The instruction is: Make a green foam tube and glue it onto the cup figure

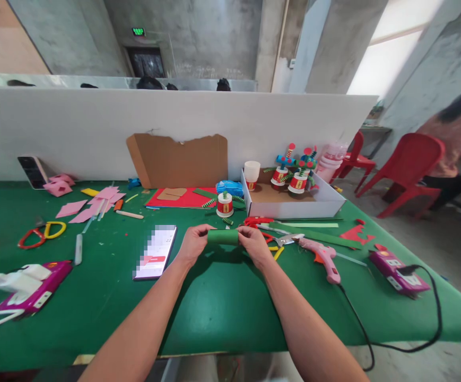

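A short green paper roll (223, 237) is held level between my two hands, just above the green table. My left hand (193, 244) pinches its left end, and my right hand (254, 244) grips its right end. Behind the roll stands a red and white paper cup figure (225, 205) with green spring-like arms. To the right of my right hand lie scissors (288, 240) and a pink glue gun (322, 258). A phone (156, 252) with a lit screen lies to the left of my left hand.
A white box (297, 208) holds cup figures at the back right. Magenta power strips (399, 273) sit at both sides, with a black cable at right. Pink paper pieces (71, 208) and more scissors (32, 238) lie at left. A person sits far right.
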A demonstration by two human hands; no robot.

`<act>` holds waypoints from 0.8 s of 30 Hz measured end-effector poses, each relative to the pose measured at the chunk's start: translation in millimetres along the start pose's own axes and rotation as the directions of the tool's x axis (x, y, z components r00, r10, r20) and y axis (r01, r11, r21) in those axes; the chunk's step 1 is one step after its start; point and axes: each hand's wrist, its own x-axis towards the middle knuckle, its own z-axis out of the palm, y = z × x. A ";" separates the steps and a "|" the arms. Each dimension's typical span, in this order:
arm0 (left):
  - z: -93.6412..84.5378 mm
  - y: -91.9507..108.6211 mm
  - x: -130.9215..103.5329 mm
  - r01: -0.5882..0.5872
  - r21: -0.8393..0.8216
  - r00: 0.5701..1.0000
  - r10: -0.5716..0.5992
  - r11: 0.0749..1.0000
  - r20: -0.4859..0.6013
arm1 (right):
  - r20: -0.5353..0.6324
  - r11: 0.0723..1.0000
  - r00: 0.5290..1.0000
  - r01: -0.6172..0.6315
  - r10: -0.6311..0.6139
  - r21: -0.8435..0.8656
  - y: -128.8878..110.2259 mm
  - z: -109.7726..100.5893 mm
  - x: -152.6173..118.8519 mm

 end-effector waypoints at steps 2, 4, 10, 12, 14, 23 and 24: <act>1.6 1.3 -0.8 0.007 -0.013 1.000 -0.007 1.000 0.009 | -0.031 0.997 0.998 0.044 -0.046 -0.059 1.6 -0.9 1.2; 3.3 3.9 -2.3 0.023 -0.026 0.999 -0.023 0.999 0.024 | -0.041 0.991 0.996 0.076 -0.081 -0.109 2.7 -1.5 2.1; 3.6 6.3 -4.0 0.008 0.062 1.000 -0.009 0.998 0.018 | -0.006 0.977 0.994 0.110 -0.113 -0.182 4.2 -1.6 2.7; 2.4 3.7 -3.2 -0.018 0.118 1.000 0.016 0.993 0.012 | 0.007 0.976 0.993 0.120 -0.121 -0.181 4.4 -1.7 2.6; 1.4 1.5 -2.6 -0.050 0.152 0.999 0.048 0.987 0.016 | 0.027 0.980 0.993 0.122 -0.119 -0.159 4.2 -2.1 2.4; -0.3 8.2 -5.2 -0.109 0.256 0.990 0.080 0.961 0.119 | 0.132 1.000 0.991 -0.018 0.020 -0.015 0.8 -6.4 1.4; -0.2 8.2 -5.1 -0.114 0.243 0.988 0.085 0.963 0.130 | 0.134 1.000 0.991 -0.022 0.025 -0.017 0.9 -6.9 1.6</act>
